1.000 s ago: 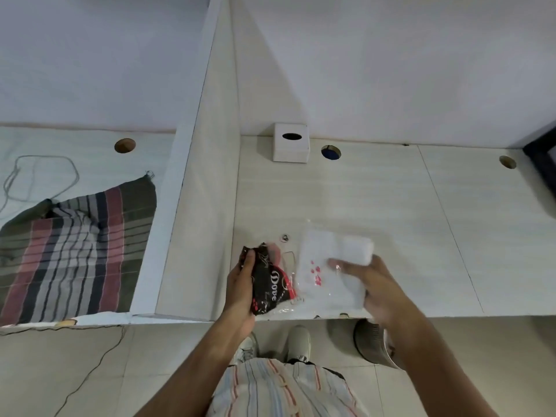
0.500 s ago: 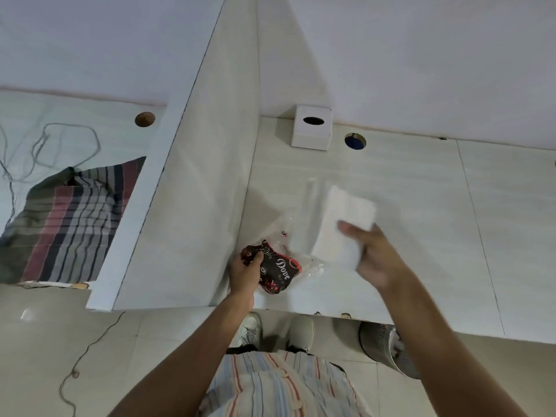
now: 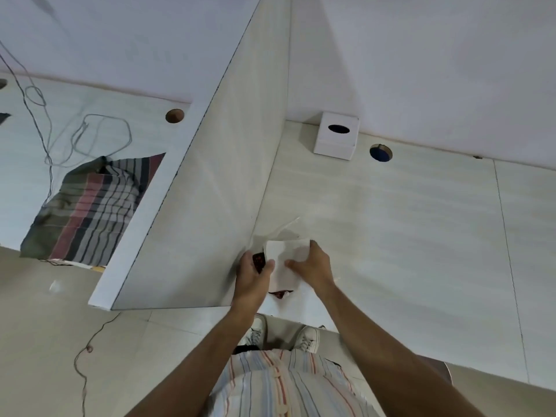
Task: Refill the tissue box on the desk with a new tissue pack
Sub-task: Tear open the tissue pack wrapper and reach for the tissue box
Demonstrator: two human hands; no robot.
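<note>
Both hands [image 3: 313,266] gripping tissue stack [image 3: 285,260] (upright)

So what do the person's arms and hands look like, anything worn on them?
Both arms are bare as far as the frame shows: no sleeves, gloves, watch or rings on the left hand or right hand. Below them show a light shirt with red and blue vertical stripes and white laced shoes.

Soft, even indoor light, bluish-grey cast, no glare. Faint shadow left of tissue box [image 3: 336,136] & under hands. Wide-angle bend: divider panel [image 3: 210,188] and desk [image 3: 406,224] edges skew. Pic slightly soft overall, hands a bit blurred.
</note>
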